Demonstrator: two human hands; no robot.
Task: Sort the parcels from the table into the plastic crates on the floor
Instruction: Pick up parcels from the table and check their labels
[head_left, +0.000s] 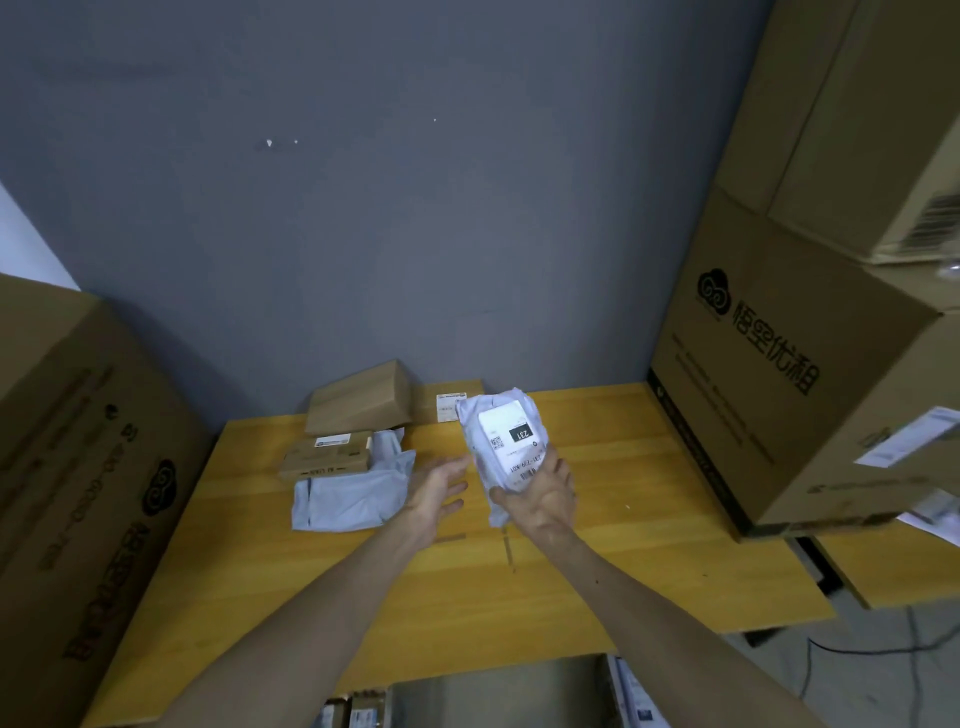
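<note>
While the right hand (540, 499) grips the lower end of a white parcel (506, 436), label up, above the table (597, 519), the left hand (439, 491) is open with fingers spread, just left of the parcel and not touching it. Left of the left hand, a grey bag (348, 493) lies on the table. Beyond the bag sit a small box (327, 457) and a larger box (358, 397).

The yellow wooden table top (597, 519) looks smooth and faintly glossy. The pale grey plastic mailer bag (470, 421) is crinkled, its white paper label (511, 441) matt. The brown cardboard box (358, 397) seems matt, perhaps rough.
</note>
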